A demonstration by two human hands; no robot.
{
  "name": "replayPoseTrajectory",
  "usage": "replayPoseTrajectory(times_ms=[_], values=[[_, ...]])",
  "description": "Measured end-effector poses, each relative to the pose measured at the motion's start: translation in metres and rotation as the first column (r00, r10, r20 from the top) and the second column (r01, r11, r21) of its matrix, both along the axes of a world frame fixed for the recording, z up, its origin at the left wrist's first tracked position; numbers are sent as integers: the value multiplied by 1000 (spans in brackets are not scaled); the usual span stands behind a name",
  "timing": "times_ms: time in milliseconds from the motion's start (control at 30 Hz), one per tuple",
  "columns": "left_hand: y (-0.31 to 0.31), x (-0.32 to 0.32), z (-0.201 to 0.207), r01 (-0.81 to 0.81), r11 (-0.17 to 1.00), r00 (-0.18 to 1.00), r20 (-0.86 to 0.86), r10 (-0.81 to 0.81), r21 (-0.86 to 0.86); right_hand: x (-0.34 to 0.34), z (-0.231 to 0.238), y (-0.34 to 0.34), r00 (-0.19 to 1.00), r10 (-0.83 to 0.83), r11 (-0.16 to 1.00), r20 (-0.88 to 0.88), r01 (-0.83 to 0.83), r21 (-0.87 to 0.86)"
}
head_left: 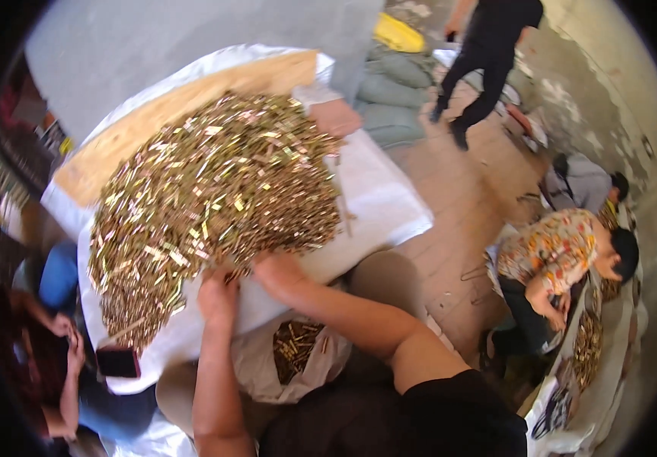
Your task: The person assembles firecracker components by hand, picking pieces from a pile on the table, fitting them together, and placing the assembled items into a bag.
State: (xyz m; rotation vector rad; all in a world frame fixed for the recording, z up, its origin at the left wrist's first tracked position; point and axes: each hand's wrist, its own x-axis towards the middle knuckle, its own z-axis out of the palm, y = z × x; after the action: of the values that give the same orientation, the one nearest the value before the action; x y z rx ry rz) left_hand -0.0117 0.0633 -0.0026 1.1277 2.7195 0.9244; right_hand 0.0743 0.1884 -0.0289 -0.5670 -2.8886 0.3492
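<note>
A wide heap of small, narrow, shiny gold-brown pieces (214, 183) lies on a white sheet (378, 179) over a table. My left hand (219, 293) is at the near edge of the heap with its fingers curled together; whatever they hold is too small to make out. Close on its right, my right hand (276, 273) reaches in from the right and touches the near edge of the pieces. Its fingertips are hidden and blurred. Below my hands, an open white bag (256, 369) holds more of the same pieces (295, 346).
A wooden board (191, 107) borders the heap's far side. A dark phone (118, 362) lies at the sheet's left corner, near a seated person's hands (71, 331). Grey-green sacks (393, 99) are stacked beyond. At right, people bend over a long trough of pieces (589, 335); another person (488, 53) stands behind.
</note>
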Motion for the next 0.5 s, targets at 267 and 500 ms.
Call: replayPoseTrajectory(times_ms=[267,500], values=[[12,6,-1,32,995,998,-58,-27,89,4,-5,12,996,33,999,-81,-36,-38],[3,-4,15,126,933,992,-42,-119,337,2,-3,8,983,-33,981,-180,-3,-194]])
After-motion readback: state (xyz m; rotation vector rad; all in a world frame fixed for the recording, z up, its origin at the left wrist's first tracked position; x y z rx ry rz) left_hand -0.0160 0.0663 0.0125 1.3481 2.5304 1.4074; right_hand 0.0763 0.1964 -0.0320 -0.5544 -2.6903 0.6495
